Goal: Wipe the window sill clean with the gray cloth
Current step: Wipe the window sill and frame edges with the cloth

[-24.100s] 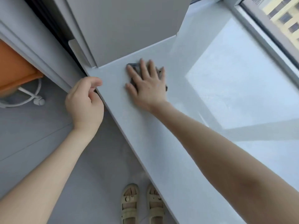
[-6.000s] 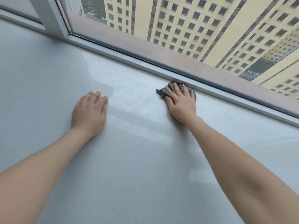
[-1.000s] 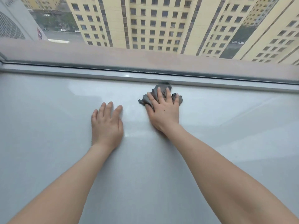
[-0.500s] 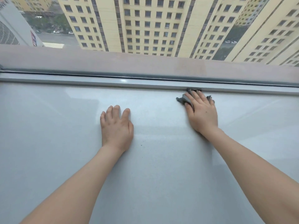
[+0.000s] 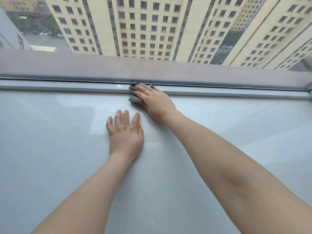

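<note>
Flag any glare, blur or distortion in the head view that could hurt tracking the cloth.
Head view: soft daylight, only faint shadows under the left hand and right hand; pale glare patches on the window sill near the window frame; the wide-angle lens splays the buildings outward; both hands sharp, no motion blur; gray cloth mostly covered by the right hand, only its left edge shows.

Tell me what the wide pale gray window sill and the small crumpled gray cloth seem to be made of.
The pale gray window sill looks smooth, glossy and finely speckled, with window reflections: likely polished stone or a quartz-type composite, though a laminate cannot be excluded. The small crumpled gray cloth, under the right hand: soft matte fabric, bunched in folds; perhaps microfibre.
</note>
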Tool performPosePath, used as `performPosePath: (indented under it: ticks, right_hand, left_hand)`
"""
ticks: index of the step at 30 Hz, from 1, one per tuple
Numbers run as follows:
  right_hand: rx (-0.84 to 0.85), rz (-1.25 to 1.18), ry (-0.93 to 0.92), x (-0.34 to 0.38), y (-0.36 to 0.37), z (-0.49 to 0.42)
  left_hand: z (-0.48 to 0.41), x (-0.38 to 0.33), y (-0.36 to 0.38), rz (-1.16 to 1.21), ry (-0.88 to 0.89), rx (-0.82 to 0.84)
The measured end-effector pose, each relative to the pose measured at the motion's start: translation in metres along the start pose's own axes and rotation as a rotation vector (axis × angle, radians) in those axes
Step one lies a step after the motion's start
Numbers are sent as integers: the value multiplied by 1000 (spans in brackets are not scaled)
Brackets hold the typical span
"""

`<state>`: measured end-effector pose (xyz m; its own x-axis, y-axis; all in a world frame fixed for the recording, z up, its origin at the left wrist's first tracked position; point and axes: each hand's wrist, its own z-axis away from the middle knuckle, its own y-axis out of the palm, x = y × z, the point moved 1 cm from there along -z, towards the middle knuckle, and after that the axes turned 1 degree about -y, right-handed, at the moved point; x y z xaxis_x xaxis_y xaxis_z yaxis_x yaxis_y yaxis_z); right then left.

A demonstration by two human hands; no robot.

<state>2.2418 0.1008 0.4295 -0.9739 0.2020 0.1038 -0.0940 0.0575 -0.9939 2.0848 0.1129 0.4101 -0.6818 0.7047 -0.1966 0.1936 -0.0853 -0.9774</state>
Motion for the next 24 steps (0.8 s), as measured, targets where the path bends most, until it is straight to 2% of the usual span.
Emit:
performPosePath:
  ticks: [3, 6, 11, 17, 21, 24]
  right_hand:
    - [-58, -41, 69, -34, -2, 38]
    - [-113, -17, 233, -84, -3, 96]
    - [-34, 38, 454, -155, -16, 173]
    - [-55, -23, 700, -193, -20, 234]
    - [-12, -71, 899, -220, -27, 267]
    - [-142, -147, 950, -194, -35, 273]
  left_hand:
    - [7, 0, 0, 9, -5, 16]
    - [14, -3, 1, 3, -9, 25]
    - [26, -9, 1, 7, -37, 35]
    - [49, -11, -3, -18, -55, 34]
    - [63, -13, -8, -67, -57, 34]
    - [71, -19, -13, -62, -59, -8]
